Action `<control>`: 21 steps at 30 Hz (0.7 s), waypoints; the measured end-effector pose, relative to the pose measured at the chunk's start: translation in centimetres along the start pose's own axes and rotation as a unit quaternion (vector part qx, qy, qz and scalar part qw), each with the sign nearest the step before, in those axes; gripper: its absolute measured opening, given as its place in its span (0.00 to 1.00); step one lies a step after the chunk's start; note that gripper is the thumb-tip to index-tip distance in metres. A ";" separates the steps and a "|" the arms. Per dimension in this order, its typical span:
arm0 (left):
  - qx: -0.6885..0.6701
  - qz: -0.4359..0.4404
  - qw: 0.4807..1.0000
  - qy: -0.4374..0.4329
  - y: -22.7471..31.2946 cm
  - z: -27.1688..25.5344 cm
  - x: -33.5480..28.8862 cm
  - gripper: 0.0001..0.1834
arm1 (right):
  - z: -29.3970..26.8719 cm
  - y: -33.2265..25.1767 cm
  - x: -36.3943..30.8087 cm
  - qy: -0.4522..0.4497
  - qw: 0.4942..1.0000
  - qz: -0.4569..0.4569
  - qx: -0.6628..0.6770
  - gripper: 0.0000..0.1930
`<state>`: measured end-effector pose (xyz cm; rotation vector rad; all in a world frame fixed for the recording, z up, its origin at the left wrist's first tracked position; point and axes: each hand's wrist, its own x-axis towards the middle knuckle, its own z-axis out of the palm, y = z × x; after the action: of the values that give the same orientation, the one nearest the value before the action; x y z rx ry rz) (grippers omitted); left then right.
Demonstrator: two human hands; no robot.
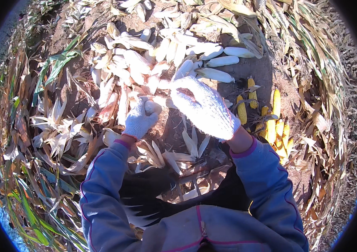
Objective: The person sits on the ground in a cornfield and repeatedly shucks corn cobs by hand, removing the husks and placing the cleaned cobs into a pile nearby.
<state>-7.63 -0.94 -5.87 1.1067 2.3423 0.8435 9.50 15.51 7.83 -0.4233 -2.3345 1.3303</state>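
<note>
My left hand (141, 116), in a white knit glove, is closed with its fingers curled, beside the pile of husked-over corn ears (134, 63). What it holds, if anything, I cannot make out. My right hand (207, 107), in a matching glove, is bent round with thumb and fingers close together, just below the pale ears. Its fingertips blend into the bright pile, so anything in them is hidden. A strip of pale husk (164, 101) lies between the two hands. Right of my right hand, bare yellow corn cobs (276, 103) lie on the soil.
Peeled-back empty husks (191, 143) lie on the ground before my knees, with more dry husks (58, 130) at the left. Dry corn stalks (321, 84) bank up along the right. Green leaves (56, 67) stick out at the left. Several whitish ears (222, 61) lie beyond my right hand.
</note>
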 end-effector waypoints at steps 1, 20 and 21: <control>-0.039 0.017 0.999 0.008 2.1 -1.8 -0.4 0.29 | 0.4 1.0 0.3 0.010 0.998 -0.032 0.054 0.12; -0.576 -0.001 0.816 -0.042 9.0 -3.0 -5.4 0.32 | 6.6 -0.8 3.2 -0.018 0.929 0.057 0.366 0.27; -0.569 0.010 0.823 -0.003 9.2 -2.5 -5.4 0.33 | 6.7 -0.8 3.4 -0.021 0.923 0.061 0.379 0.25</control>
<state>-0.84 -1.45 2.72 0.5536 1.3055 1.8462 3.19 11.70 6.19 -0.2850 -1.6407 2.1633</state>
